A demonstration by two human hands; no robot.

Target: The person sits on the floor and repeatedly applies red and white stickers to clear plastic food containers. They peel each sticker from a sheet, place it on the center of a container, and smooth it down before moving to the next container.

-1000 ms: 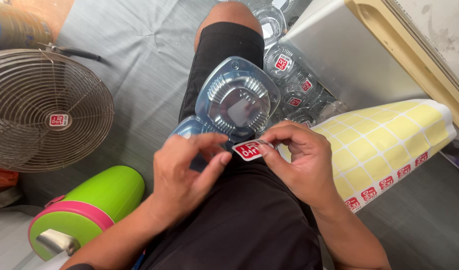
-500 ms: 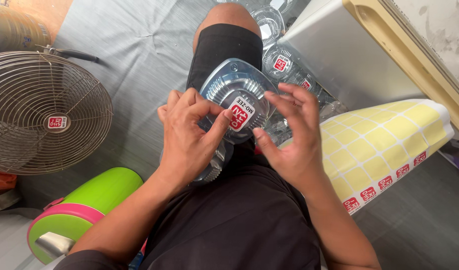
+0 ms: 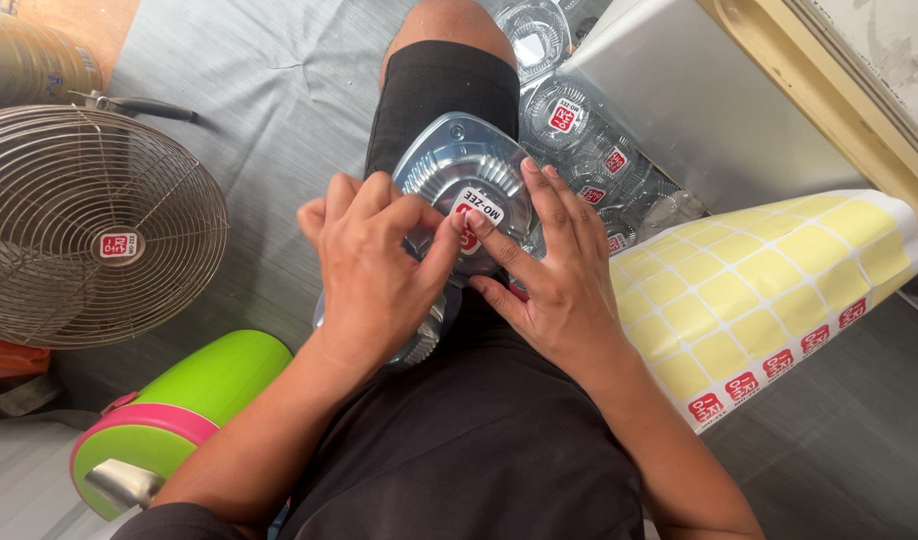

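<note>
A clear plastic lid [image 3: 459, 165] rests on my lap over black shorts. My left hand [image 3: 374, 265] grips it from the left, thumb on a red and white sticker [image 3: 476, 215] near the lid's middle. My right hand [image 3: 549, 270] lies against the lid's right side, its fingertips pressing on the same sticker. More clear plastic shows below my left hand [image 3: 419, 340], mostly hidden. To the right lies a yellow backing sheet [image 3: 769, 290] with a few red stickers along its lower edge.
Several clear lids with red stickers [image 3: 589, 150] lie piled beside my right knee, against a white box [image 3: 699, 110]. A wire-guard fan [image 3: 89, 230] stands at the left. A green and pink jug [image 3: 169, 420] lies at the lower left on grey cloth.
The sticker, earlier held between both hands above my lap, now sits on the lid. Both hands have moved up onto the lid and press the sticker flat.
</note>
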